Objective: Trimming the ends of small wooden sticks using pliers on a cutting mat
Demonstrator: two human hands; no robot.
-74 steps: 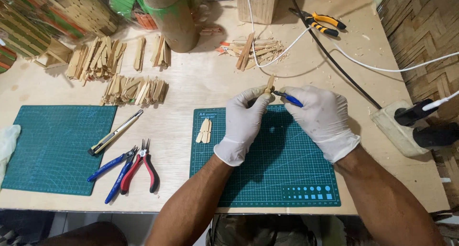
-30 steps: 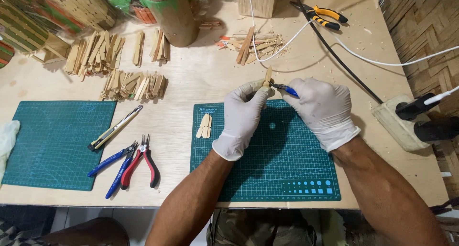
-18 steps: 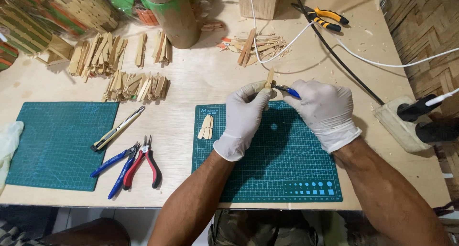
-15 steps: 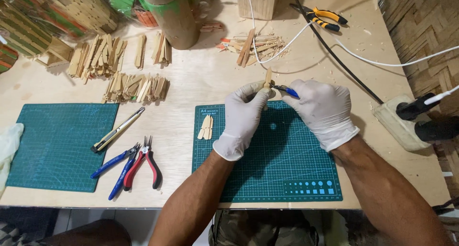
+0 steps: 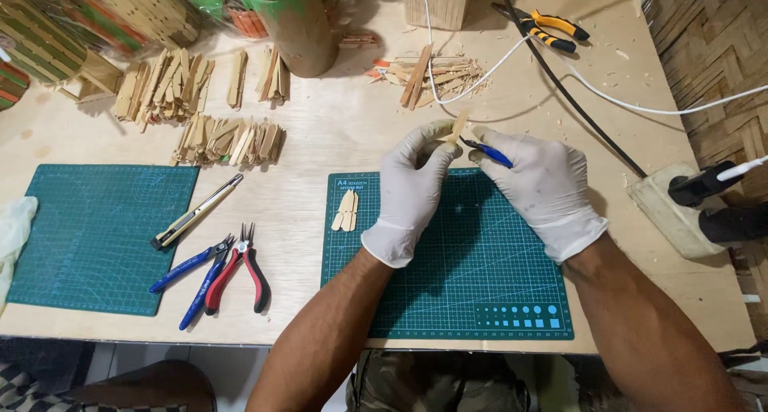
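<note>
Above the far edge of the green cutting mat (image 5: 480, 300), both hands in white gloves meet over the pale wooden table (image 5: 336, 140). The left hand (image 5: 412, 192) pinches a small flat wooden stick (image 5: 458, 127) between thumb and fingertips; the stick stands tilted, its upper end clear of the glove. The right hand (image 5: 544, 188) is closed on a slim blue-handled tool (image 5: 490, 151), whose dark tip touches the stick's lower part. Three similar pale sticks (image 5: 345, 210) lie flat on the mat's left margin, near the left wrist. Further left lie red-handled pliers (image 5: 240, 268), blue-handled pliers (image 5: 196, 278) and a utility knife (image 5: 196, 212), well apart from the hands.
</note>
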